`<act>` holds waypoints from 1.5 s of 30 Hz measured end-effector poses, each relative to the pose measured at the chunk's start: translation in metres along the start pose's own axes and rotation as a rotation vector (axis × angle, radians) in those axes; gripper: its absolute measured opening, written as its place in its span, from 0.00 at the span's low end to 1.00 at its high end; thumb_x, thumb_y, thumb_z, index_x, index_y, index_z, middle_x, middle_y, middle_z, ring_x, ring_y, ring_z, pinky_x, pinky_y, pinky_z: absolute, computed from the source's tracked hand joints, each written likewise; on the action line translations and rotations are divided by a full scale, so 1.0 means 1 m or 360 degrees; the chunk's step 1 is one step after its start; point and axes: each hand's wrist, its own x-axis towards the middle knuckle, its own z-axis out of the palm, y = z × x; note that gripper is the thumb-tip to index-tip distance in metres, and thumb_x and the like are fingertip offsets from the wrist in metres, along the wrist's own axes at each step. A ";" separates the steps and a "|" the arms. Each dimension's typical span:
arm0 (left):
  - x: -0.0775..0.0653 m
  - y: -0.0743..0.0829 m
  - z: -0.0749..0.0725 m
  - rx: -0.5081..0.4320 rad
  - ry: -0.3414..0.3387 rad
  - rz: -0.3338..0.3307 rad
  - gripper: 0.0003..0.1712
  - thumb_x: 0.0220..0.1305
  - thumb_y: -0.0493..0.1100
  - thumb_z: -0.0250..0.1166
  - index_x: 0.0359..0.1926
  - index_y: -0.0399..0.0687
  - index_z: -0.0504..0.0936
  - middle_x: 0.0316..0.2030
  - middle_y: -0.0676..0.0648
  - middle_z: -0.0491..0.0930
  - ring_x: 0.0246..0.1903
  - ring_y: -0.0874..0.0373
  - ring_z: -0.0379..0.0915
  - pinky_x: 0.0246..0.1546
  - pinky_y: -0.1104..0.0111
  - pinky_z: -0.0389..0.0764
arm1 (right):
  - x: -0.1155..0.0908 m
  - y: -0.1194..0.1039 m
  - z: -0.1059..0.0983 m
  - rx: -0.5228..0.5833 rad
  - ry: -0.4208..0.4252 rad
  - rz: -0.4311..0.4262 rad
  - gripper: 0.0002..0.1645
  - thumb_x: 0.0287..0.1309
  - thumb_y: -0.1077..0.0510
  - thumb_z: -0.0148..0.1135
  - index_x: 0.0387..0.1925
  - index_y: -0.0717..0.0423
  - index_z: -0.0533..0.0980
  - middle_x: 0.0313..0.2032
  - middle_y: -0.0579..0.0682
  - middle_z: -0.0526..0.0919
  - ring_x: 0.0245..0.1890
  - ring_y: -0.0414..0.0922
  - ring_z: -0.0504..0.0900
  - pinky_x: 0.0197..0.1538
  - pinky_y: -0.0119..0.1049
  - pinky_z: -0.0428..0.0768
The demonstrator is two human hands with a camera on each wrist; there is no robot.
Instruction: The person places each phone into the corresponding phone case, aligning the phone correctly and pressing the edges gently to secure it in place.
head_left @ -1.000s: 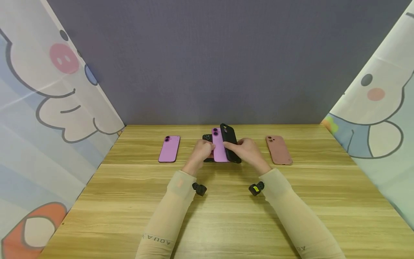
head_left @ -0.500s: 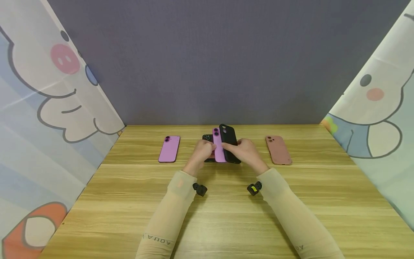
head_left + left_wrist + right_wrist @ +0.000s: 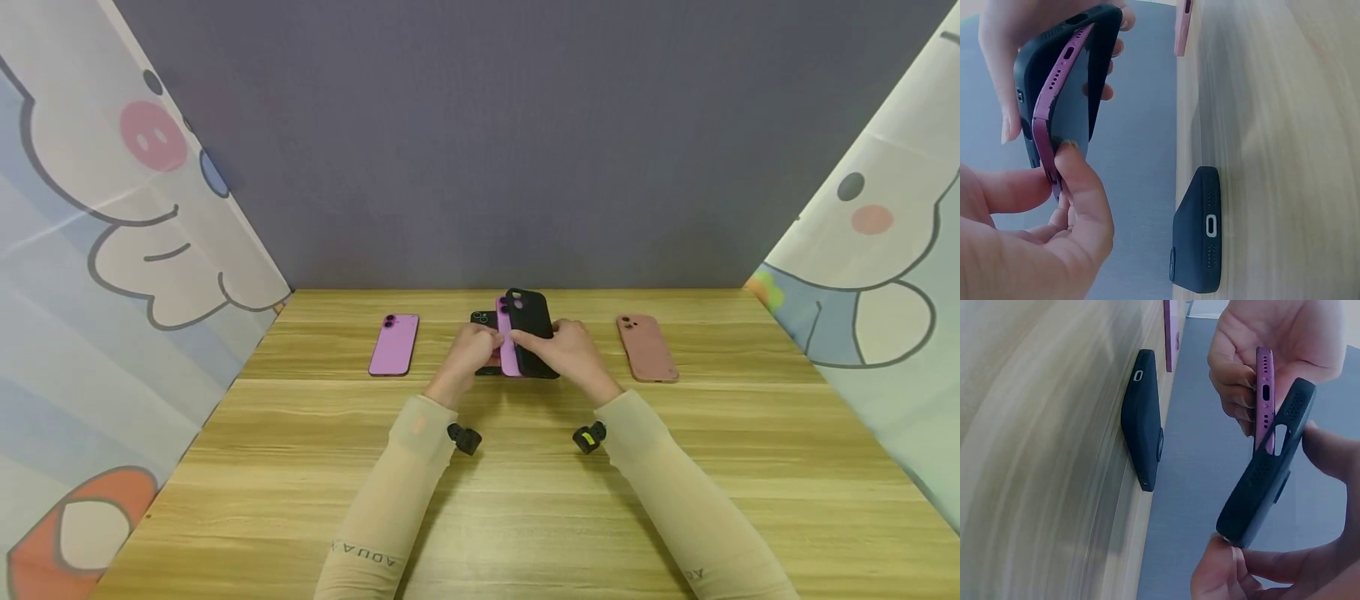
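In the head view, my left hand (image 3: 468, 350) pinches the left edge of a purple phone (image 3: 509, 354) between thumb and fingers. A black phone case (image 3: 533, 321) is gripped by my right hand (image 3: 572, 348), thumb on its back and fingers at its far side. From the left wrist view, one side of the purple phone (image 3: 1052, 100) sits inside the tilted black case (image 3: 1107, 37), while the other side stands out at an angle. The right wrist view shows the phone's port edge (image 3: 1265, 394) next to the case's bottom cutout (image 3: 1282, 439). Both are held above the table.
A second black-cased phone (image 3: 487, 368) lies on the wooden table (image 3: 495, 500) behind my left hand, partly hidden. Another purple phone (image 3: 393, 345) lies to the left, and a pink-cased phone (image 3: 647, 347) to the right. A grey panel (image 3: 480, 150) closes off the back.
The black case has shifted left over the purple phone, covering more of its back and its camera. My right hand has moved slightly left with it; my left hand has hardly moved.
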 end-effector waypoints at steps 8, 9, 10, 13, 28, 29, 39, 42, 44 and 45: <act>-0.002 0.000 0.000 -0.0018 -0.0047 0.0008 0.14 0.75 0.34 0.52 0.31 0.37 0.79 0.32 0.46 0.74 0.31 0.54 0.74 0.47 0.54 0.82 | 0.002 0.004 -0.003 0.0042 -0.0049 0.0030 0.35 0.69 0.40 0.60 0.57 0.68 0.77 0.50 0.64 0.83 0.44 0.55 0.83 0.44 0.46 0.81; -0.002 0.000 0.000 -0.0013 -0.0053 0.0009 0.14 0.75 0.34 0.52 0.30 0.38 0.78 0.32 0.46 0.74 0.30 0.55 0.74 0.45 0.57 0.83 | 0.002 0.004 -0.003 0.0062 -0.0058 0.0047 0.35 0.70 0.41 0.60 0.59 0.68 0.76 0.51 0.65 0.83 0.46 0.55 0.83 0.46 0.47 0.81; -0.002 0.000 0.000 -0.0008 -0.0057 0.0010 0.15 0.75 0.34 0.52 0.28 0.39 0.77 0.31 0.46 0.73 0.30 0.55 0.73 0.43 0.59 0.83 | 0.002 0.005 -0.004 0.0086 -0.0065 0.0062 0.34 0.71 0.42 0.59 0.60 0.69 0.75 0.53 0.65 0.82 0.48 0.56 0.83 0.48 0.49 0.81; -0.001 0.000 0.000 -0.0014 -0.0066 0.0016 0.17 0.74 0.34 0.52 0.24 0.40 0.72 0.30 0.45 0.71 0.30 0.53 0.72 0.42 0.59 0.82 | 0.003 0.008 -0.006 0.0238 -0.0107 0.0124 0.32 0.73 0.45 0.57 0.62 0.69 0.74 0.49 0.65 0.81 0.45 0.56 0.81 0.49 0.51 0.81; -0.002 -0.001 -0.001 -0.0056 -0.0072 0.0022 0.13 0.74 0.33 0.52 0.29 0.40 0.74 0.32 0.42 0.70 0.28 0.55 0.70 0.37 0.62 0.81 | 0.010 0.024 -0.013 0.0980 -0.0408 0.0295 0.16 0.73 0.53 0.58 0.44 0.66 0.78 0.30 0.53 0.71 0.25 0.44 0.69 0.30 0.35 0.73; -0.002 -0.002 -0.002 -0.0061 -0.0076 0.0023 0.13 0.74 0.33 0.52 0.28 0.41 0.74 0.31 0.43 0.70 0.28 0.55 0.70 0.37 0.62 0.81 | 0.010 0.024 -0.013 0.1004 -0.0417 0.0298 0.16 0.73 0.54 0.58 0.45 0.66 0.77 0.31 0.53 0.71 0.25 0.44 0.69 0.30 0.34 0.73; -0.003 -0.003 -0.004 -0.0112 -0.0139 0.0037 0.11 0.76 0.33 0.52 0.34 0.35 0.76 0.29 0.46 0.72 0.29 0.54 0.71 0.44 0.55 0.80 | 0.010 0.027 -0.014 0.1105 -0.0465 0.0314 0.17 0.73 0.54 0.60 0.47 0.67 0.78 0.32 0.52 0.74 0.26 0.43 0.71 0.28 0.31 0.74; -0.003 -0.002 -0.004 -0.0121 -0.0146 0.0028 0.11 0.76 0.33 0.51 0.38 0.32 0.78 0.30 0.46 0.74 0.30 0.55 0.73 0.41 0.61 0.81 | 0.011 0.027 -0.013 0.1136 -0.0464 0.0325 0.16 0.73 0.54 0.59 0.45 0.66 0.78 0.31 0.51 0.74 0.26 0.44 0.70 0.28 0.32 0.74; -0.003 -0.001 -0.004 -0.0122 -0.0156 0.0025 0.12 0.76 0.33 0.51 0.38 0.31 0.79 0.30 0.46 0.74 0.29 0.56 0.74 0.39 0.62 0.82 | 0.011 0.028 -0.012 0.1151 -0.0461 0.0334 0.14 0.73 0.55 0.59 0.43 0.65 0.78 0.30 0.51 0.73 0.26 0.44 0.70 0.28 0.32 0.74; -0.003 -0.001 -0.004 -0.0122 -0.0160 0.0022 0.12 0.76 0.33 0.51 0.38 0.31 0.79 0.29 0.46 0.75 0.29 0.56 0.74 0.38 0.63 0.82 | 0.011 0.028 -0.012 0.1153 -0.0465 0.0333 0.14 0.73 0.55 0.59 0.42 0.64 0.78 0.30 0.51 0.73 0.26 0.44 0.70 0.28 0.32 0.74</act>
